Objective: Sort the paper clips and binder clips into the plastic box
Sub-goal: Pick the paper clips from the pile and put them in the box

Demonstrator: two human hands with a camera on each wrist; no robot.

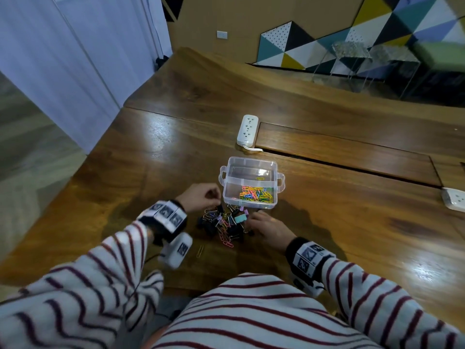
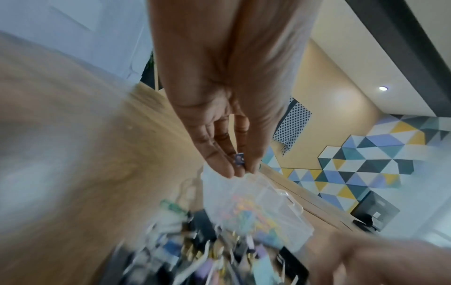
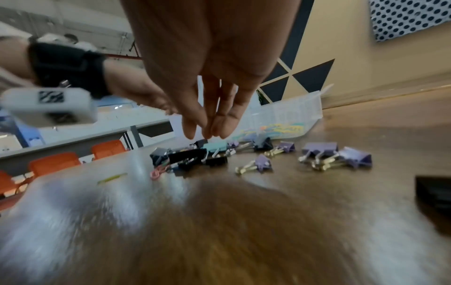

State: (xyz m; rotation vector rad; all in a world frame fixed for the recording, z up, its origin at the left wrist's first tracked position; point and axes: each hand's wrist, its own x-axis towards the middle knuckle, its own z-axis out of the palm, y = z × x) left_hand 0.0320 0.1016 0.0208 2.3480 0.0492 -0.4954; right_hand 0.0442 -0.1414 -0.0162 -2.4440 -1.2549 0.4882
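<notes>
Plastic box (image 1: 251, 182): clear, two compartments, set on the wooden table (image 1: 352, 222). Near compartment is filled with coloured paper clips (image 1: 255, 195); one yellow clip is seen in the far compartment.

Mixed pile of binder clips (image 1: 221, 222): heaped just in front of the box, pink paper clips among them.

Left hand (image 2: 227, 123): a small dark binder clip (image 2: 238, 160) is pinched between fingertips and thumb, above the pile.

Right hand (image 3: 209, 92): fingers extended together, nothing held, at the pile's right edge.

Power strip (image 1: 247, 131): placed beyond the box.

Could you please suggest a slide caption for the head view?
Both hands, left hand and right hand, work a clip pile beside a plastic box holding coloured paper clips.
</notes>
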